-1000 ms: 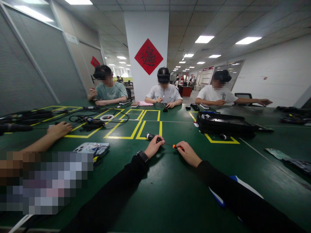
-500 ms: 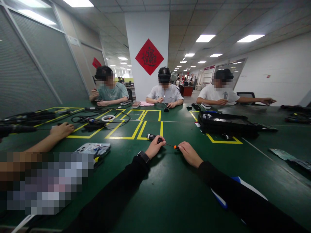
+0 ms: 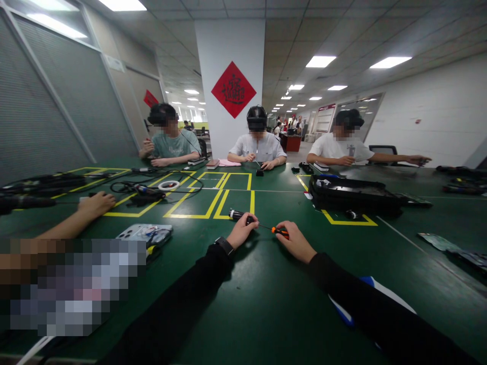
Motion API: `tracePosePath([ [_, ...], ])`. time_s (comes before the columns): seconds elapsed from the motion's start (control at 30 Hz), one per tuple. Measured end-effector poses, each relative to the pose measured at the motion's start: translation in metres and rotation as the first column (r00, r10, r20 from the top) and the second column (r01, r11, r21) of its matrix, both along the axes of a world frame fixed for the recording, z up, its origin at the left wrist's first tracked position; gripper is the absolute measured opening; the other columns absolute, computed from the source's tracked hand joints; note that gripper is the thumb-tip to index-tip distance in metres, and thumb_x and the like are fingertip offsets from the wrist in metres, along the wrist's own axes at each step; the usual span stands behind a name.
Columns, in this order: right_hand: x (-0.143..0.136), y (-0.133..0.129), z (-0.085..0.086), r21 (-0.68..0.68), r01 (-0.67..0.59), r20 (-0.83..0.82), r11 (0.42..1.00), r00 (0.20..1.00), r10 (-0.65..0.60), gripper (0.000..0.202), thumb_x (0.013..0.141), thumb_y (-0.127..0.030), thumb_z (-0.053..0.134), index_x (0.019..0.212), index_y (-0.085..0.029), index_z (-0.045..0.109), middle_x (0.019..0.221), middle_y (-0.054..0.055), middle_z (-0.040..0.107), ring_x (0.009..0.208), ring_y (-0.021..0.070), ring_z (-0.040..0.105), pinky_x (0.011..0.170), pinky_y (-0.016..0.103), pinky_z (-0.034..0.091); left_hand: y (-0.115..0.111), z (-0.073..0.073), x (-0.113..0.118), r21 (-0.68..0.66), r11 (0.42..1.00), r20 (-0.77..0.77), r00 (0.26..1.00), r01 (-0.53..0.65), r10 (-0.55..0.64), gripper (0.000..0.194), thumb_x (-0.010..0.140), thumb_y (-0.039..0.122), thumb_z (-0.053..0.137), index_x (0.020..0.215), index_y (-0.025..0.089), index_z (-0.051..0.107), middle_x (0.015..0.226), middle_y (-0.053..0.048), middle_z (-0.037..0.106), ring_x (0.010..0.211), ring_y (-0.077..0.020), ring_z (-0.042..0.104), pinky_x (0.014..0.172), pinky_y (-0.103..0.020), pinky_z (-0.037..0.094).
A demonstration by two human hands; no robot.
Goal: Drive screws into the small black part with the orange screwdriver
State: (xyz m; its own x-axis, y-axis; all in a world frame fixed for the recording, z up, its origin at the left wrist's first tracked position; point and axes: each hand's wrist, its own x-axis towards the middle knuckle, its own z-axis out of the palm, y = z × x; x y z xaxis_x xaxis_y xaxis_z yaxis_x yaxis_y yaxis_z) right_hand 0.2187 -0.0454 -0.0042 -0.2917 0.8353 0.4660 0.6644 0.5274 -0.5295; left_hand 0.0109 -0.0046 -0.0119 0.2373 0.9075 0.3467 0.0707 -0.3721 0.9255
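In the middle of the table, my left hand (image 3: 242, 231) is closed around a black cylindrical part (image 3: 236, 215) with white marks at its far end; I cannot tell its exact kind. To the right, my right hand (image 3: 296, 240) grips the orange and black handle of a screwdriver (image 3: 280, 232) between thumb and fingers. The thin shaft lies almost level and points left at the near end of the black part. My left fingers cover the spot where its tip meets that part.
A black open case (image 3: 353, 195) lies right of centre on the green table (image 3: 251, 314). Beneath my right forearm is a blue and white object (image 3: 384, 291). Cables (image 3: 140, 187) and another person's hand (image 3: 97, 204) are at left. Several people sit opposite.
The fingers of my right hand have shifted on the screwdriver, so more of its orange and black handle shows. My left hand and the black part stay nearly in place.
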Motion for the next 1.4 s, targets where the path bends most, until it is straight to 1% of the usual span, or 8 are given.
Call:
tracePosePath([
  [0.2,0.000,0.006,-0.003,0.005,-0.012,0.042,1.000,0.999,0.011,0.021,0.083,-0.022,0.037,0.084,-0.017,0.058,0.086,0.005,0.055,0.086,0.0164,0.046,0.080,0.032,0.036,0.000,0.000,0.000,0.009,1.000,0.000,1.000,-0.005,0.005,0.016,0.071,0.026,0.052,0.083,0.017,0.050,0.081,-0.001,0.056,0.074,-0.0117,0.053,0.074,-0.026,0.040],
  [0.33,0.002,0.004,-0.001,0.037,-0.034,0.030,0.999,0.999,0.033,0.014,0.078,-0.021,0.046,0.087,-0.017,0.056,0.087,0.005,0.054,0.085,0.0166,0.047,0.078,0.032,0.037,0.000,0.001,0.001,-0.002,1.000,0.015,1.000,-0.009,0.009,0.016,0.070,0.026,0.052,0.083,0.017,0.050,0.079,0.000,0.055,0.071,-0.0112,0.053,0.072,-0.026,0.041],
  [0.53,0.001,0.000,0.002,0.032,-0.063,0.004,0.997,0.998,0.063,0.015,0.073,-0.022,0.054,0.088,-0.018,0.053,0.088,0.004,0.053,0.082,0.0153,0.048,0.075,0.029,0.038,0.000,0.000,0.001,-0.005,1.000,0.025,1.000,-0.018,0.018,0.015,0.069,0.024,0.053,0.082,0.017,0.051,0.081,-0.001,0.057,0.073,-0.0114,0.053,0.074,-0.026,0.040],
  [0.63,-0.001,0.002,0.000,0.021,-0.016,0.044,1.000,0.999,0.015,0.014,0.078,-0.026,0.048,0.087,-0.018,0.055,0.087,0.004,0.055,0.083,0.0154,0.048,0.076,0.029,0.037,0.000,0.001,0.001,-0.011,1.000,0.031,0.999,-0.008,0.008,0.015,0.069,0.024,0.053,0.082,0.017,0.051,0.081,-0.001,0.057,0.073,-0.0113,0.053,0.074,-0.027,0.040],
  [0.77,-0.001,0.006,-0.002,-0.007,0.043,0.102,0.999,0.994,-0.042,0.022,0.083,-0.025,0.038,0.078,-0.018,0.058,0.083,0.004,0.055,0.082,0.0152,0.048,0.077,0.030,0.036,0.000,0.001,0.001,-0.016,1.000,0.041,0.999,0.006,-0.005,0.014,0.069,0.022,0.052,0.081,0.017,0.050,0.081,-0.001,0.057,0.073,-0.0115,0.053,0.075,-0.027,0.040],
  [0.97,0.001,0.003,0.000,0.018,0.012,0.029,1.000,1.000,-0.013,0.012,0.077,-0.025,0.048,0.084,-0.018,0.054,0.086,0.003,0.054,0.081,0.0151,0.048,0.075,0.029,0.037,0.001,0.000,0.001,-0.036,0.999,0.058,0.998,0.023,-0.020,0.016,0.068,0.022,0.052,0.083,0.017,0.050,0.083,-0.001,0.057,0.074,-0.0115,0.054,0.074,-0.027,0.041],
  [1.1,0.001,0.001,0.000,-0.012,-0.016,-0.010,1.000,1.000,0.015,0.015,0.073,-0.027,0.053,0.085,-0.018,0.052,0.085,0.002,0.054,0.079,0.0147,0.048,0.072,0.028,0.039,0.000,0.001,0.002,-0.038,0.999,0.061,0.998,0.029,-0.026,0.015,0.070,0.023,0.051,0.083,0.016,0.049,0.081,-0.001,0.057,0.071,-0.0111,0.054,0.073,-0.027,0.041],
  [1.4,0.001,0.011,-0.007,0.012,0.013,0.041,1.000,0.999,-0.013,0.023,0.083,-0.025,0.037,0.078,-0.016,0.058,0.082,0.005,0.055,0.081,0.0161,0.048,0.078,0.031,0.036,0.000,0.001,0.001,-0.019,0.998,0.068,0.996,0.054,-0.052,0.013,0.070,0.021,0.049,0.083,0.016,0.049,0.081,-0.001,0.057,0.071,-0.0112,0.054,0.073,-0.027,0.041],
])
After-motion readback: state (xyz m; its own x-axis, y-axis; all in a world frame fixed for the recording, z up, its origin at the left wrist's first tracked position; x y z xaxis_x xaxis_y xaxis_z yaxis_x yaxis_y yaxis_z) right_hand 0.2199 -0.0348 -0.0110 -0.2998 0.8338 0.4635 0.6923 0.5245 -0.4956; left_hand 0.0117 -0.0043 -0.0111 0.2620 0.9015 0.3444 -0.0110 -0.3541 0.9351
